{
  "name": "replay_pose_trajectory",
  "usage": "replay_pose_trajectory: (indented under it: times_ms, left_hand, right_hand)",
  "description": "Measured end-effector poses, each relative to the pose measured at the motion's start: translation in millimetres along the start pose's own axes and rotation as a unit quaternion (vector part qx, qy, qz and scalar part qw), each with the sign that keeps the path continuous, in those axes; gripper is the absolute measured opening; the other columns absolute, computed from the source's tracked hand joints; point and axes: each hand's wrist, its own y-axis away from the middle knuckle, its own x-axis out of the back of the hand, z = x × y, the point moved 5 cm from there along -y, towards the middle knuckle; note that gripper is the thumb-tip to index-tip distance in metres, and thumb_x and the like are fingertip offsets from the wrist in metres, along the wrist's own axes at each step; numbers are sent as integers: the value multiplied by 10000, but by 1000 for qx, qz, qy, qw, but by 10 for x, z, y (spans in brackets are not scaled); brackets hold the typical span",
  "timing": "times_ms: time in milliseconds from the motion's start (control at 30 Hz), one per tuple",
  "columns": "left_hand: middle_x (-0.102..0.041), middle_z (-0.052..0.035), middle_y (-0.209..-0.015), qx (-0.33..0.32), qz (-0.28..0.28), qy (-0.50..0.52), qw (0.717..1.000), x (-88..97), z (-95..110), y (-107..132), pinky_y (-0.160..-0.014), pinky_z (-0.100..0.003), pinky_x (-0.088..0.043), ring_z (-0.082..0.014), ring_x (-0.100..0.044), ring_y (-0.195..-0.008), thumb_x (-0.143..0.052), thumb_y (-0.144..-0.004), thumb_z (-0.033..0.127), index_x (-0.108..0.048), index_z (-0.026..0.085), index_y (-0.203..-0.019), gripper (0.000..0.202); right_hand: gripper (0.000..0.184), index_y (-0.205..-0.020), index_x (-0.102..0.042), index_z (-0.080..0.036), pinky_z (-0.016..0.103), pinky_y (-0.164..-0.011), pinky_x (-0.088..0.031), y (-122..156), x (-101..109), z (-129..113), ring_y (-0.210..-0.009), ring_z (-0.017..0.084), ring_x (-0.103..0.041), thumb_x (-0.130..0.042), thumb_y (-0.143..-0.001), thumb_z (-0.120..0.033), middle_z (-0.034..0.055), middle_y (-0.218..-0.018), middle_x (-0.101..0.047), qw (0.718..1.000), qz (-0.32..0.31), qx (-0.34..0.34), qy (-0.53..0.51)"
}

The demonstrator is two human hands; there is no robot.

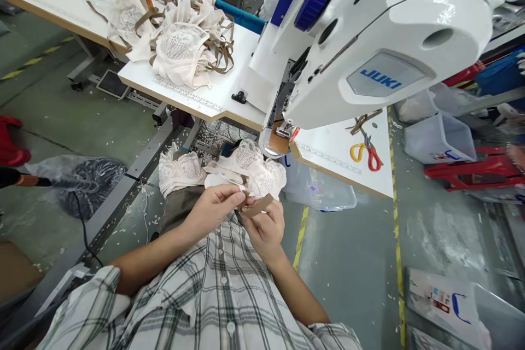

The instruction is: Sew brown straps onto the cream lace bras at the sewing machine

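Note:
Over my lap lies a cream lace bra [262, 172], just below the sewing machine's narrow arm. A brown strap [258, 205] runs from it into my hands. My left hand [215, 205] pinches the strap's end by the bra's edge, thumb pressed against the fingers. Close beside it, my right hand [266, 228] is closed on the same strap, which loops over its fingers. Another lace cup [180, 169] rests on my left thigh. Exactly what sits between the fingertips is partly hidden.
A white JUKI sewing machine [385, 49] stands ahead. Bras with brown straps [184, 46] are heaped on the table [197, 98] at left. Scissors [366, 152] with orange and red handles lie on the right tabletop. A clear plastic bin [324, 191] stands under it.

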Motion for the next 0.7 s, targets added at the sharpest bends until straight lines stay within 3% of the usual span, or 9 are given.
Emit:
replay_pose_trajectory:
  times_ms: [567, 700]
  left_hand:
    - [-717, -24, -824, 16, -11, 24, 1000, -23, -21, 55, -809, -284, -501, -167, -644, -831, -622, -890, 400, -733, 187, -842, 245]
    - [-667, -14, -806, 3, 8, -52, 999, 63, 36, 22, -734, -254, -475, -148, -594, -762, -579, -905, 416, -679, 180, -827, 268]
  right_hand:
    - [206, -943, -647, -257, 373, -790, -510, 45, 10, -71, -932, 190, -640, -682, -827, -91, 26, -937, -638, 999, -1, -10, -31]
    - [144, -985, -656, -263, 371, -760, -525, 58, 47, 5, -881, 189, -644, -627, -881, -166, 37, -919, -667, 997, -46, 3, -58]
